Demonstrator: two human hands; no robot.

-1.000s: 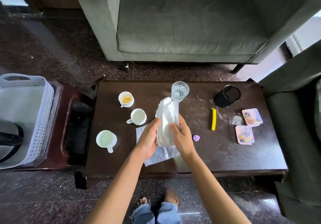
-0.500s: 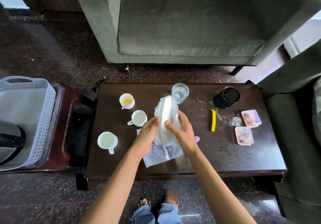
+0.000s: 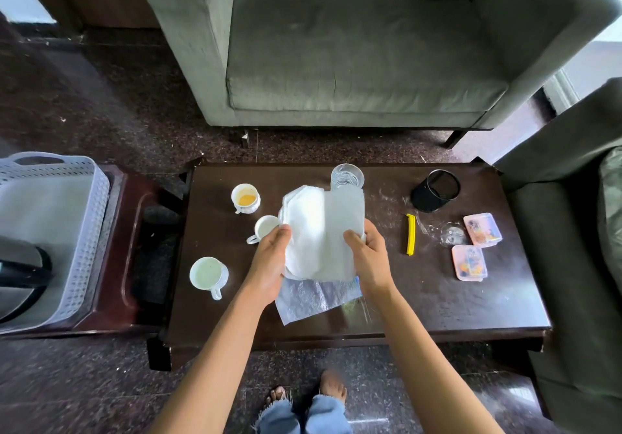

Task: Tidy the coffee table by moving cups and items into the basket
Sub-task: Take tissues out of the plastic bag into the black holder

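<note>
My left hand [image 3: 269,262] and my right hand [image 3: 370,258] both grip a stack of white napkins [image 3: 319,231], held up over the middle of the dark coffee table [image 3: 437,302]. Under it lies a clear plastic wrapper [image 3: 313,299]. Three white cups stand left of my hands: one with orange dregs [image 3: 245,198], a small one [image 3: 264,228] partly hidden by the napkins, and a larger mug [image 3: 208,273]. A drinking glass [image 3: 347,177] stands behind the napkins. The pale perforated basket [image 3: 84,231] sits far left on a side table.
On the table's right part are a black mesh cup [image 3: 436,191], a yellow clip [image 3: 410,234], a clear lid [image 3: 452,234] and two pink snack tubs [image 3: 483,230] [image 3: 469,262]. A grey armchair [image 3: 353,63] stands behind, a sofa [image 3: 572,231] at right. A black-handled object [image 3: 23,268] lies in the basket.
The napkin stack has turned from edge-on to face-on and spread wider between my hands. My hands have moved apart to its left and right edges.
</note>
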